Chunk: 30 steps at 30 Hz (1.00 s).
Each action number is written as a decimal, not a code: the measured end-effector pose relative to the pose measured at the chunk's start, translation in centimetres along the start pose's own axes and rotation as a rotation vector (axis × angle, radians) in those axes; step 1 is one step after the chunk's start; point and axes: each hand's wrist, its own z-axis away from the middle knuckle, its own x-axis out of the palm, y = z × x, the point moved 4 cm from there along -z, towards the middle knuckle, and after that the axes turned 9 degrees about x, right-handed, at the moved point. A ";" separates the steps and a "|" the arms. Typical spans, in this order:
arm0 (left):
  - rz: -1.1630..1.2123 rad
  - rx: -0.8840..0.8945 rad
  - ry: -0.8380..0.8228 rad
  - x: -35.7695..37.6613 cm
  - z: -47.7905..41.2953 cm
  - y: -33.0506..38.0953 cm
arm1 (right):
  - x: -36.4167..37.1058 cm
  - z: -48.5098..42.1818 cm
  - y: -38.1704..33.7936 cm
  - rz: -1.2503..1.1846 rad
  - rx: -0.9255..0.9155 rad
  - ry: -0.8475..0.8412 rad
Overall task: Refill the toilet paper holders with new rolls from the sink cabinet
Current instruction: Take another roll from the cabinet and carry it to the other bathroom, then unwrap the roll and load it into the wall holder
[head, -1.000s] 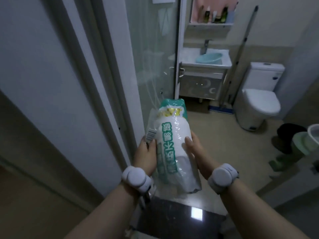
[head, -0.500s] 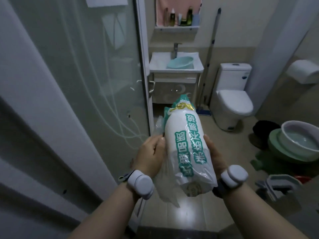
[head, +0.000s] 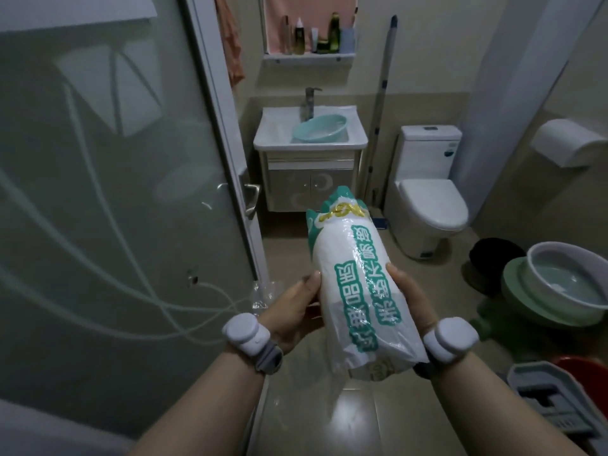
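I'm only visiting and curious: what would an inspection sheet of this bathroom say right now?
Surface: glossy beige tiled floor.
Job's things: white plastic-wrapped pack with green lettering, held up in front; silver sink cabinet, doors shut; covered white wall holder at right.
Clutter: stacked grey and green basins and a grey plastic crate on the floor at right; teal basin in the white sink.
Hands: left hand and right hand grip the pack's opposite sides.
Cables: nothing seen.
Surroundings: frosted glass door at left, white toilet, long-handled mop standing between cabinet and toilet.
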 end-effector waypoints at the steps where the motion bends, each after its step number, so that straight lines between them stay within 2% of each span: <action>1: 0.073 -0.010 -0.017 -0.1 -0.9 0.0 | -0.4 -0.5 -0.7 0.005 -0.008 0.002; 3: 0.181 -0.036 -0.032 0.1 -2.5 0.2 | -1.6 -1.5 -2.0 0.027 -0.043 0.081; 5: 0.225 -0.056 -0.066 0.1 -4.9 -0.6 | -3.1 -2.5 -4.0 0.092 -0.111 0.256; 6: 0.275 -0.005 -0.053 0.3 -5.4 0.2 | -3.2 -2.8 -4.9 0.144 -0.150 0.335; 7: 0.300 0.008 -0.045 0.0 -4.9 0.2 | -3.4 -2.8 -5.0 0.244 -0.202 0.395; 8: 0.310 -0.056 -0.113 -0.2 -10.3 1.6 | -4.7 -4.6 -9.3 0.318 -0.332 0.527; 9: 0.319 -0.082 -0.124 -0.3 -11.1 1.7 | -5.2 -5.0 -10.4 0.378 -0.414 0.614; 12: 0.378 -0.052 -0.112 -0.4 -13.3 2.2 | -3.5 -5.4 -11.9 0.637 -0.563 0.676; 15: 0.344 -0.018 -0.148 -0.9 -17.6 2.7 | -3.4 -6.7 -14.7 0.971 -0.733 0.930; 19: 0.306 0.042 -0.234 0.4 -21.8 2.9 | -4.7 -7.3 -17.4 1.054 -0.740 0.950; 23: 0.108 0.159 -0.261 1.9 -24.5 3.6 | -6.9 -8.3 -18.7 0.968 -0.577 0.823; 25: -0.019 0.149 -0.172 2.8 -26.3 3.3 | -7.9 -8.8 -19.8 1.017 -0.536 0.857; 27: -0.070 0.151 -0.178 3.9 -28.1 3.0 | -9.2 -8.9 -21.5 0.962 -0.552 0.889; 30: 0.041 0.010 -0.170 6.0 -31.8 3.3 | -11.8 -8.0 -25.6 0.865 -0.597 0.813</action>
